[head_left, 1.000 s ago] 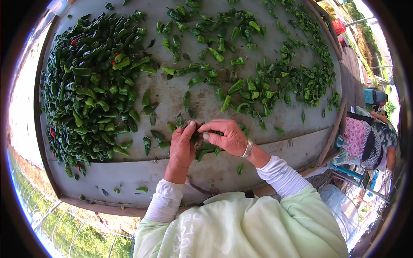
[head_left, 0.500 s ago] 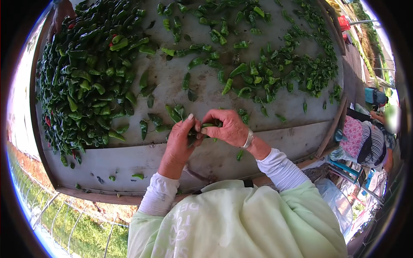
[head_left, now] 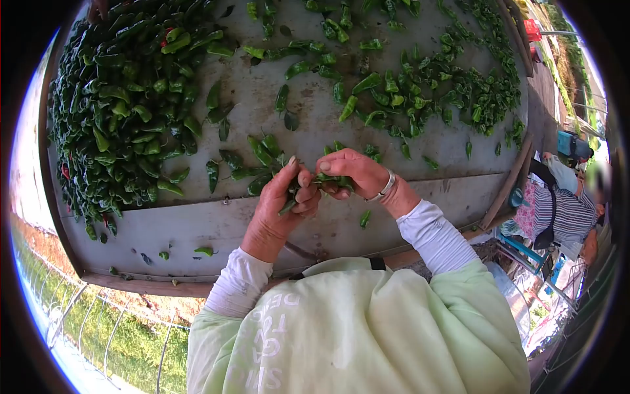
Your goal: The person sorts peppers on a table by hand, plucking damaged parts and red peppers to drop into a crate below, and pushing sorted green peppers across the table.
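Above the near part of a grey metal sorting table (head_left: 216,243), my two hands are close together. My left hand (head_left: 272,203) is closed, with a green pepper (head_left: 287,207) poking out below its curled fingers. Between the thumb and fingers of my right hand (head_left: 362,173), which wears a metal band at the wrist, are green peppers (head_left: 331,179); how many is unclear. Just beyond my left hand lies a loose cluster of green peppers (head_left: 260,151). A single small pepper (head_left: 365,218) rests below my right hand.
A big heap of green peppers (head_left: 125,118), with a few red ones, covers the left side. Smaller peppers (head_left: 420,92) spread across the right. Another person's hand (head_left: 98,8) shows at the top left. A person in a striped top (head_left: 569,213) is at the right, beyond the wooden rim (head_left: 505,190).
My right hand has drawn slightly away from the left and moved up a little. The peppers in its fingers show more. The whole view has shifted slightly.
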`<state>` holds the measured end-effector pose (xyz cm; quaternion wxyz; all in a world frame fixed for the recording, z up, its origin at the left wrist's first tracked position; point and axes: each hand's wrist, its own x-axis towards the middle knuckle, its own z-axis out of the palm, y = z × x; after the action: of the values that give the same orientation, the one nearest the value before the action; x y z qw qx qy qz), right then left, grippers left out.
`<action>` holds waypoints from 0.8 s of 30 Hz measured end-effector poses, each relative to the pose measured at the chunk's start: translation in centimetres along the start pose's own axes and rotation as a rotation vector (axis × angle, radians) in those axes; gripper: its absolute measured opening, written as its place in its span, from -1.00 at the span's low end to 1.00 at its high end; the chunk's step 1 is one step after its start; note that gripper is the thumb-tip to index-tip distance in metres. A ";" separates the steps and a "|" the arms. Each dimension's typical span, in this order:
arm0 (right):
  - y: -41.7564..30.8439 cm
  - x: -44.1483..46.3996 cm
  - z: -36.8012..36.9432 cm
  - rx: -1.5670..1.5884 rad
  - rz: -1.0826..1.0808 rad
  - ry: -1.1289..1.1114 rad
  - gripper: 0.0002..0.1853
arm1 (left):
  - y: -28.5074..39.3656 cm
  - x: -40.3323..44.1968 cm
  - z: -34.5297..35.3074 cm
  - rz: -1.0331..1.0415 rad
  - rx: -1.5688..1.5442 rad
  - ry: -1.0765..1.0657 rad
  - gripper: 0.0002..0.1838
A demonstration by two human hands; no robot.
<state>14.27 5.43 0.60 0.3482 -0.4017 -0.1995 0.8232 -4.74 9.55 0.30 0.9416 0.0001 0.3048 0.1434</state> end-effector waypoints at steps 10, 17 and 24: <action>-0.8 -0.4 0.8 -0.452 0.094 -0.019 -0.70 | -0.4 0.1 0.4 -0.013 0.390 0.117 -0.59; -0.9 -1.9 0.2 0.109 0.010 -0.167 -0.85 | 0.0 -1.7 -0.9 -0.030 0.233 -0.042 -0.57; -9.1 1.4 -7.8 -0.793 -0.351 0.871 -0.68 | 4.6 -0.2 0.1 0.509 0.845 0.261 -0.72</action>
<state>23.66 12.97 0.77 0.3521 -0.7612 -0.3930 0.3770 -6.09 13.90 0.95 0.7488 0.4370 0.4415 0.2312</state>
